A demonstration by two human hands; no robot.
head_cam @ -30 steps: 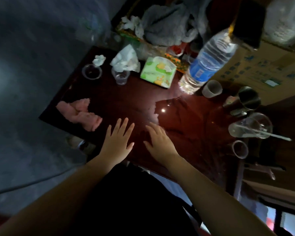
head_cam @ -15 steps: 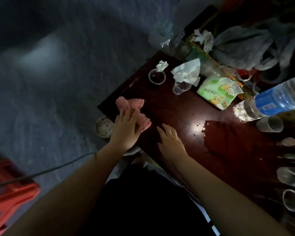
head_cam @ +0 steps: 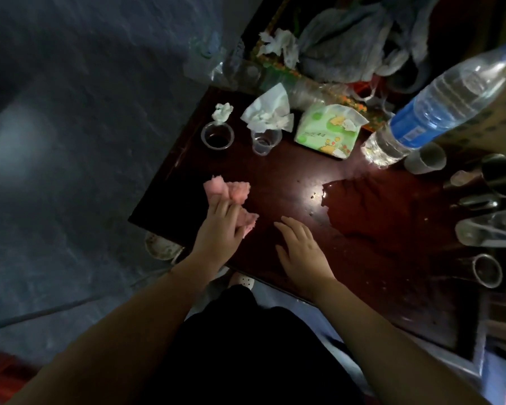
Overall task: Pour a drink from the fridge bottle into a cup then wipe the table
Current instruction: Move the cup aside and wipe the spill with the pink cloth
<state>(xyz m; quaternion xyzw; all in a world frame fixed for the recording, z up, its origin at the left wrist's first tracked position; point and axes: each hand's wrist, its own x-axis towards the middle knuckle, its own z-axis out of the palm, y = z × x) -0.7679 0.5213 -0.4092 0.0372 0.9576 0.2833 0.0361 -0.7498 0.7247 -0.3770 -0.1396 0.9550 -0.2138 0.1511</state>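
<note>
A pink cloth (head_cam: 234, 190) lies crumpled near the left front corner of the dark red table (head_cam: 289, 171). My left hand (head_cam: 216, 232) lies on top of it, fingers closing over the cloth. Flat on the table to its right is my right hand (head_cam: 301, 252), fingers apart and holding nothing. A puddle of spilled liquid (head_cam: 371, 209) spreads right of the hands. A clear water bottle with a blue label (head_cam: 433, 109) stands at the back right, and a small translucent cup (head_cam: 425, 159) stands beside its base.
Two clear plastic cups (head_cam: 217, 135) (head_cam: 265, 140), crumpled tissues (head_cam: 270, 112) and a green tissue pack (head_cam: 327, 130) sit along the back edge. Metal cups (head_cam: 497, 173), a glass (head_cam: 491, 232) and a small ring-like cup (head_cam: 487, 270) crowd the right side. A pile of grey cloth (head_cam: 348, 33) lies behind.
My left hand moved from the table's front edge leftward onto the pink cloth and is closing on it. My right hand stayed flat on the table. The view swung left.
</note>
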